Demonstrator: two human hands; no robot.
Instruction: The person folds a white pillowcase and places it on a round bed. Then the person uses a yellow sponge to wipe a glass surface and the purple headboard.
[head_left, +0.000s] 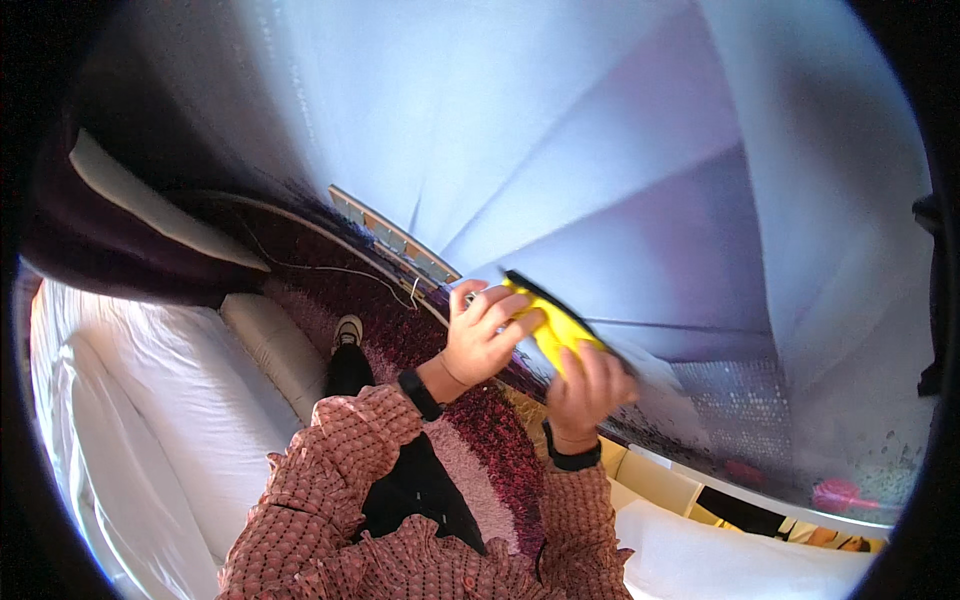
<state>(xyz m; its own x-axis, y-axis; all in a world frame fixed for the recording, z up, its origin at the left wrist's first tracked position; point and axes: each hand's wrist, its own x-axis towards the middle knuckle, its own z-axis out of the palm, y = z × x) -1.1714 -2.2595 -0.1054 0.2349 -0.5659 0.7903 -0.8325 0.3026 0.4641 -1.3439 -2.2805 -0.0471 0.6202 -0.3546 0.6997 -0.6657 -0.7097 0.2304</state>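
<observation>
A yellow cloth-like piece with a black edge (553, 330) spans both hands; whether it is a cloth or a tool cannot be settled. My left hand (487, 330) grips its near-left end, fingers bent over the yellow. At its lower right end my right hand (591, 390) has its fingers over the yellow part, slightly blurred. The black edge faces a large wall surface (570, 187) printed in pale blue and purple; contact with the wall cannot be made out. Both wrists wear dark bands.
To the left lies a sofa (172, 367) under a white sheet. A purple rug (480, 420) covers the floor, with a thin white cable (322, 268) nearby. A narrow wooden-framed strip (394, 234) runs along the wall's foot. Pale shelving (660, 480) shows at lower right.
</observation>
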